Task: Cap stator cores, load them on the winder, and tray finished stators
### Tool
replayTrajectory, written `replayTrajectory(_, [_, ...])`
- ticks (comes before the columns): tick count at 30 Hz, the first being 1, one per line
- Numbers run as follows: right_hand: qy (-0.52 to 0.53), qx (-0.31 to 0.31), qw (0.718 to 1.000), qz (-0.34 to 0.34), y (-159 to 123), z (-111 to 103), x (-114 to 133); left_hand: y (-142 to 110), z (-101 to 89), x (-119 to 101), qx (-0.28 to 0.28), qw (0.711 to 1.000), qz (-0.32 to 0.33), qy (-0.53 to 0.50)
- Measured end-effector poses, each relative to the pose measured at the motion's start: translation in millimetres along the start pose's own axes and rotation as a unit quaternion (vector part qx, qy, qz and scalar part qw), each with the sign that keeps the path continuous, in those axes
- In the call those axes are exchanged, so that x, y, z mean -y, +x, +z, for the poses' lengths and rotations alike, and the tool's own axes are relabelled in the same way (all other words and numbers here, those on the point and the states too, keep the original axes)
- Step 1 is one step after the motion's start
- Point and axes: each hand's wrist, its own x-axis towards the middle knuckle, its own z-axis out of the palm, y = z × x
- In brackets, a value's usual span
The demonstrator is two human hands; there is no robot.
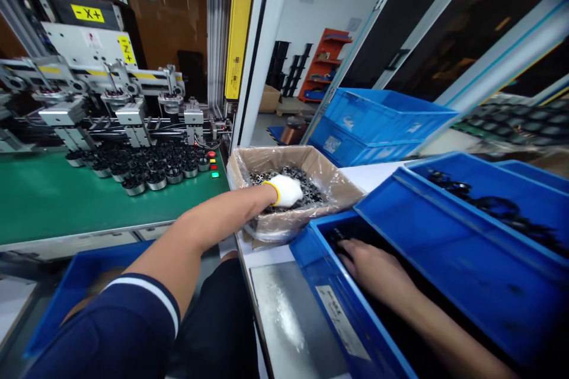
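Observation:
My left hand (287, 190), in a white glove with a yellow cuff, reaches into a cardboard box (306, 157) lined with clear plastic. Its fingers look curled among small black and silver ring-like parts (311, 189); whatever they grip is hidden. To the right, my bare right hand (367, 263) is down inside a blue bin (324, 284) with a white label. Those fingers are bent together by a small dark part at the bin's far end, but shadow hides what they hold.
A green bench (53, 195) on the left bears rows of black-and-silver round parts (155, 179) before a machine (89, 41) with clamps. Beside them are lit buttons (215, 174). Another blue bin (457, 237) holds black parts; stacked blue crates (364, 154) stand behind.

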Motion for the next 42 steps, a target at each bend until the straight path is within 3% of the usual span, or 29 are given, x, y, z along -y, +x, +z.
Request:
replayTrajectory(4, [0.072,-0.068,0.993,-0.071,1,0,3,-25,-40.2,-6,-0.099,0.989,0.028,-0.102])
replayTrajectory(6, [0.082,-0.082,0.99,-0.074,-1,-1,6,-54,-46.8,-9,-0.135,0.977,0.029,-0.16])
replayTrajectory(8, [0.077,-0.098,0.99,-0.057,-2,-1,8,-95,-40.6,-10,-0.17,0.942,0.025,-0.288])
replayTrajectory(9, [0.077,-0.109,0.99,-0.048,-3,-2,9,-118,-34.4,-9,-0.19,0.884,0.023,-0.427])
replayTrajectory(10, [0.078,-0.122,0.989,-0.038,-4,-3,8,-141,-27.6,-7,-0.198,0.797,0.021,-0.571])
replayTrajectory(12, [0.08,-0.153,0.985,-0.018,-7,-10,8,-182,-15.9,-4,-0.152,0.644,0.017,-0.75])
replayTrajectory(13, [0.081,-0.17,0.982,-0.008,-8,-16,8,-199,-12.2,-3,-0.124,0.588,0.015,-0.799])
replayTrajectory(15, [0.084,-0.209,0.974,0.004,-14,-34,14,-221,-9.3,-4,-0.081,0.529,0.015,-0.845])
replayTrajectory(17, [0.113,-0.301,0.946,-0.042,-24,-55,30,-232,-10.3,-7,-0.06,0.511,0.014,-0.857])
replayTrajectory(18, [0.136,-0.368,0.915,-0.091,-31,-65,41,-234,-10.9,-9,-0.056,0.511,0.013,-0.858])
replayTrajectory(20, [0.188,-0.499,0.821,-0.205,-49,-80,68,-235,-9.8,-12,-0.053,0.524,0.013,-0.85])
replayTrajectory(21, [0.21,-0.54,0.775,-0.253,-58,-84,81,-235,-7.7,-13,-0.051,0.535,0.01,-0.843])
replayTrajectory(23, [0.241,-0.559,0.726,-0.32,-75,-84,105,-235,-0.4,-13,-0.059,0.563,0.008,-0.825])
replayTrajectory(27, [0.257,-0.523,0.72,-0.377,-91,-62,126,-236,16.4,-17,-0.103,0.617,0.003,-0.78])
replayTrajectory(33, [0.249,-0.537,0.726,-0.349,-79,-40,125,-241,19.8,-34,-0.089,0.657,0.001,-0.748])
replayTrajectory(39, [0.231,-0.548,0.721,-0.355,-76,-39,127,-257,16.5,-19,-0.104,0.81,-0.049,-0.576])
replayTrajectory(42, [0.216,-0.548,0.715,-0.376,-74,-38,125,-259,14.0,-15,-0.098,0.824,-0.064,-0.554])
